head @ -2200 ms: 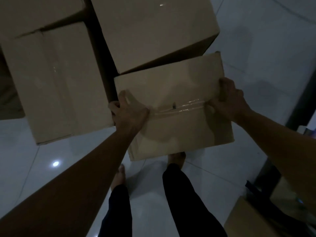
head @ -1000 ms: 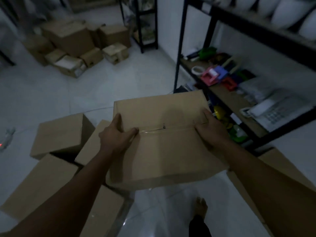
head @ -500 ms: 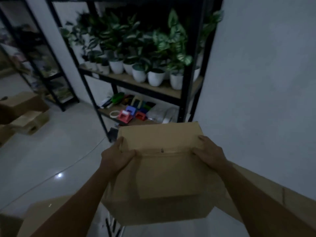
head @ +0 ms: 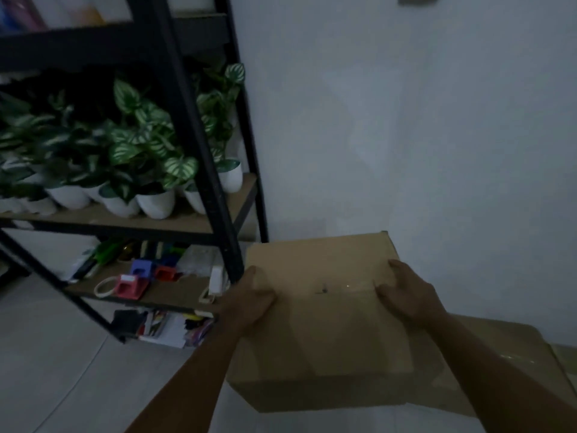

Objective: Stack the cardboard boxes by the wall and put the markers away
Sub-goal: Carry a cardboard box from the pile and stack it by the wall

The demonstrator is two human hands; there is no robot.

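Box (head: 324, 295) carried nearer wall (head: 406, 120); both hands grip side edges.

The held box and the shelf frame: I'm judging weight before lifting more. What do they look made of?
The box: plain brown matte cardboard, with a glossy clear tape strip across its top. The shelf frame: likely black painted metal, judging by its thin straight posts; its boards look like raw wood.

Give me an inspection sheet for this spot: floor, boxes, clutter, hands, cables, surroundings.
Surface: pale tiled floor, dim light.
Job's things: taped cardboard box held up near the wall; a second box lies low on the right, behind it. Markers: cannot tell.
Clutter: coloured items on the lower shelf.
Hands: left hand and right hand grip the held box's opposite edges.
Cables: nothing seen.
Surroundings: black rack, potted plants, white wall.
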